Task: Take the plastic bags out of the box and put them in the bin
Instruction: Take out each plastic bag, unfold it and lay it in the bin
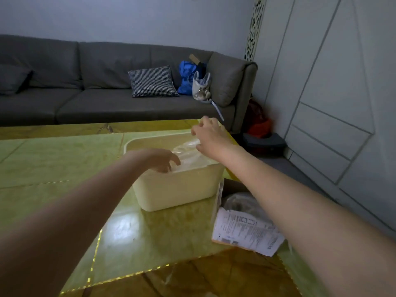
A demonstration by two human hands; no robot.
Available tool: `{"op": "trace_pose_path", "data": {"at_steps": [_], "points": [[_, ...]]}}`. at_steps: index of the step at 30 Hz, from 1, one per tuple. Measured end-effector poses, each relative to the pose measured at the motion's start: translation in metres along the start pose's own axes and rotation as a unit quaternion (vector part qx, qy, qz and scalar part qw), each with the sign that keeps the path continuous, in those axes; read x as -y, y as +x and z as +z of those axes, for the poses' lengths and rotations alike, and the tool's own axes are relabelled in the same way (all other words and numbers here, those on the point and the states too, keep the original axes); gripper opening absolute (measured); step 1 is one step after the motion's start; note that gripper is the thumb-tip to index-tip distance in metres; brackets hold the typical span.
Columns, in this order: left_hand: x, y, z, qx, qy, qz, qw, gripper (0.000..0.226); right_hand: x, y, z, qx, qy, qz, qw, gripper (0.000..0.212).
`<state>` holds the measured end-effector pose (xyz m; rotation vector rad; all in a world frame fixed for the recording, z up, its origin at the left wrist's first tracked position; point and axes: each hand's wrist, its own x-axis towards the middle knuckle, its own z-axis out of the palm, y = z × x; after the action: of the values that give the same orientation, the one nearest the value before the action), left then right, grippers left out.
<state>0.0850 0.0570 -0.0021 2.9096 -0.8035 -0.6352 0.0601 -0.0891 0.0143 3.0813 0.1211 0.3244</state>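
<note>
A grey sofa (107, 86) is running along the pale back wall (128, 18), carrying a checked cushion (152, 81), a blue bag (187, 78) and a clear bag (201, 86). White panelled cabinets (334, 93) are lining the right side. A glossy green-yellow surface (53, 168) is reflecting soft light in front.

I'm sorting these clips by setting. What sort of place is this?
Most likely a home living room. A long grey sofa with a checked cushion runs along the wall, and a glossy green table stands before it, bearing a cream plastic box.
</note>
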Motion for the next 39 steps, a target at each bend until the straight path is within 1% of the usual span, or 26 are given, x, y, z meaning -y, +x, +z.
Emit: {"op": "trace_pose_path", "data": {"at_steps": [1,2,3,4,5,6,8,9,10,11,12,13,15,17,18,20,22,23,25,27,28,29,31,33,37,39], "points": [[0.000,0.002,-0.001,0.003,0.014,-0.010,1.000,0.051,0.002,0.001,-0.001,0.029,-0.004,-0.042,0.999,0.033],[-0.001,0.002,-0.002,0.004,0.027,-0.021,0.999,0.052,0.004,0.001,-0.001,0.083,0.007,-0.070,0.994,0.030],[-0.001,0.001,-0.002,0.007,0.032,-0.032,0.999,0.051,0.008,0.000,0.000,0.154,0.019,-0.079,0.985,0.027],[-0.002,0.001,-0.003,0.005,0.032,-0.042,0.999,0.048,0.008,0.000,0.001,0.217,0.020,-0.070,0.973,0.028],[-0.001,0.001,-0.004,-0.017,0.044,-0.045,0.998,0.043,0.009,0.000,0.002,0.254,0.017,-0.053,0.966,0.031],[-0.001,-0.002,-0.006,-0.067,0.061,-0.042,0.995,0.037,0.008,0.001,0.003,0.257,0.026,-0.034,0.965,0.033],[-0.001,-0.010,-0.013,-0.210,0.084,-0.026,0.974,0.030,0.005,0.000,-0.003,0.204,0.100,-0.003,0.974,0.032],[-0.003,-0.013,-0.016,-0.277,0.071,-0.011,0.958,0.030,0.002,-0.003,-0.009,0.164,0.152,0.011,0.975,0.029],[-0.008,-0.016,-0.020,-0.337,0.035,0.009,0.941,0.029,-0.001,-0.009,-0.017,0.119,0.195,0.022,0.973,0.026],[-0.016,-0.020,-0.022,-0.381,-0.015,0.035,0.924,0.028,-0.006,-0.016,-0.026,0.075,0.222,0.032,0.972,0.024],[-0.027,-0.025,-0.023,-0.408,-0.061,0.062,0.909,0.027,-0.011,-0.026,-0.034,0.046,0.238,0.042,0.969,0.022],[-0.039,-0.029,-0.021,-0.414,-0.095,0.094,0.900,0.026,-0.016,-0.037,-0.041,0.038,0.251,0.051,0.966,0.021],[-0.065,-0.034,-0.010,-0.369,-0.115,0.173,0.906,0.025,-0.029,-0.066,-0.049,0.085,0.277,0.076,0.954,0.016],[-0.087,-0.037,0.004,-0.302,-0.092,0.235,0.919,0.025,-0.042,-0.090,-0.052,0.159,0.249,0.104,0.950,0.011],[-0.097,-0.038,0.010,-0.268,-0.079,0.249,0.927,0.024,-0.047,-0.101,-0.053,0.196,0.222,0.114,0.948,0.010],[-0.110,-0.041,0.019,-0.193,-0.030,0.260,0.946,0.023,-0.051,-0.117,-0.050,0.247,0.157,0.118,0.949,0.020],[-0.121,-0.043,0.029,-0.143,0.055,0.244,0.958,0.029,-0.047,-0.131,-0.045,0.248,0.089,0.100,0.959,0.025],[-0.124,-0.044,0.033,-0.136,0.090,0.237,0.958,0.031,-0.044,-0.137,-0.042,0.235,0.066,0.086,0.966,0.026],[-0.125,-0.040,0.041,-0.139,0.120,0.227,0.956,0.031,-0.036,-0.144,-0.035,0.207,0.023,0.051,0.977,0.025],[-0.123,-0.036,0.047,-0.151,0.133,0.207,0.957,0.029,-0.033,-0.145,-0.031,0.185,0.008,0.042,0.982,0.010],[-0.123,-0.034,0.050,-0.162,0.137,0.201,0.956,0.029,-0.034,-0.145,-0.029,0.178,0.017,0.048,0.983,0.006],[-0.122,-0.033,0.052,-0.175,0.137,0.201,0.954,0.029,-0.035,-0.145,-0.027,0.172,0.029,0.060,0.983,0.009],[-0.121,-0.035,0.053,-0.196,0.128,0.208,0.950,0.030,-0.039,-0.144,-0.022,0.162,0.047,0.088,0.982,0.022],[-0.119,-0.035,0.053,-0.210,0.105,0.224,0.946,0.030,-0.042,-0.143,-0.018,0.162,0.071,0.107,0.978,0.030],[-0.120,-0.041,0.049,-0.214,0.067,0.233,0.946,0.026,-0.047,-0.144,-0.018,0.180,0.164,0.129,0.961,0.031],[-0.122,-0.044,0.047,-0.213,0.059,0.240,0.945,0.025,-0.049,-0.146,-0.022,0.201,0.195,0.131,0.951,0.030]]}}
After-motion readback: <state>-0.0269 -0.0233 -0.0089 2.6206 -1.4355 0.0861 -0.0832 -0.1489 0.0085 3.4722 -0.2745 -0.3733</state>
